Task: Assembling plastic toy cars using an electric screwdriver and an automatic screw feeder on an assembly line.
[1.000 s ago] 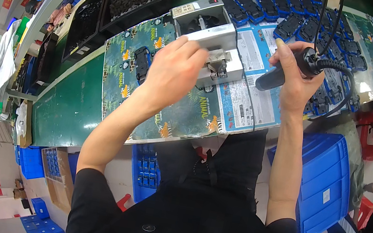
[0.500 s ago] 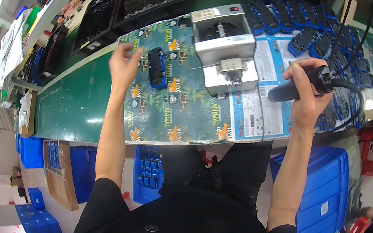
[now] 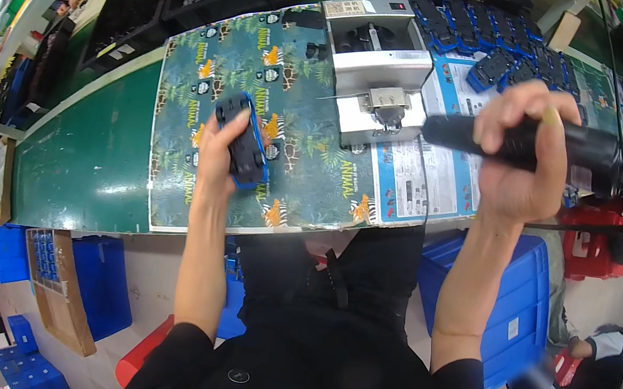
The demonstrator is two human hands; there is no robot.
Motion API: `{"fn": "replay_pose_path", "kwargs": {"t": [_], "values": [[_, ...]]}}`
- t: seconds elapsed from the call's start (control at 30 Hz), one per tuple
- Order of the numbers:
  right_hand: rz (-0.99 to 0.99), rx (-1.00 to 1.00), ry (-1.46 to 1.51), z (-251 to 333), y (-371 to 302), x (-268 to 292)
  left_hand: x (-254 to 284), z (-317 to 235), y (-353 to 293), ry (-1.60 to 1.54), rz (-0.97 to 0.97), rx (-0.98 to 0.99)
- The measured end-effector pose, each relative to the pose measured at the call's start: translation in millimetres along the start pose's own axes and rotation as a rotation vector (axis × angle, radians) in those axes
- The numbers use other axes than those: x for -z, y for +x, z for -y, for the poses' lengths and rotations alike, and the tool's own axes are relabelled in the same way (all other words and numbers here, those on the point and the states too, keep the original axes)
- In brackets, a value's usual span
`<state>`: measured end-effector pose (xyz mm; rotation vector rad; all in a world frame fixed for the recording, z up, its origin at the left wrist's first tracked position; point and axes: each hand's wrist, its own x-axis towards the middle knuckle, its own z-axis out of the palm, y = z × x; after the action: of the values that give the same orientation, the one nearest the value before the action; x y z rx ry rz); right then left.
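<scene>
Gripping one black-and-blue casing [image 3: 246, 151], the left hand [image 3: 215, 151] is mostly closed, while the right hand [image 3: 526, 182] curls around one black handheld tool [image 3: 585, 153] near one silver machine [image 3: 384, 67].

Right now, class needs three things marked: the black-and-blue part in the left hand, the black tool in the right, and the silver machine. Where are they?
Black-and-blue part [image 3: 250, 157]: head view, black upper face.
Black tool [image 3: 590, 154]: head view, thicker end.
Silver machine [image 3: 381, 70]: head view, front panel.
</scene>
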<state>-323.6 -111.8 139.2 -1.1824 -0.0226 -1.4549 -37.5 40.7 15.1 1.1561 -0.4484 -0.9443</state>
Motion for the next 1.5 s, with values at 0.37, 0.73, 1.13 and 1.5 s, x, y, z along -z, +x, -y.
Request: {"fn": "replay_pose_path", "kwargs": {"t": [0.37, 0.73, 1.13, 1.5], "values": [[-0.096, -0.043, -0.422, -51.8, -1.2, -45.6, -53.3, 56.6, -44.2, -0.284, 0.19, 0.212], [-0.062, -0.275, -0.185, -37.2, -6.8, -46.9, -64.8, 58.0, -47.9, -0.214, 0.166, 0.17], [0.14, -0.165, -0.061, -54.0, -43.6, -72.0, -69.5, 59.0, -45.2, -0.164, 0.175, 0.141], [0.092, -0.287, -0.138, -52.6, -57.4, -76.4, -73.4, 61.0, -50.7, -0.06, 0.131, 0.074]]}}
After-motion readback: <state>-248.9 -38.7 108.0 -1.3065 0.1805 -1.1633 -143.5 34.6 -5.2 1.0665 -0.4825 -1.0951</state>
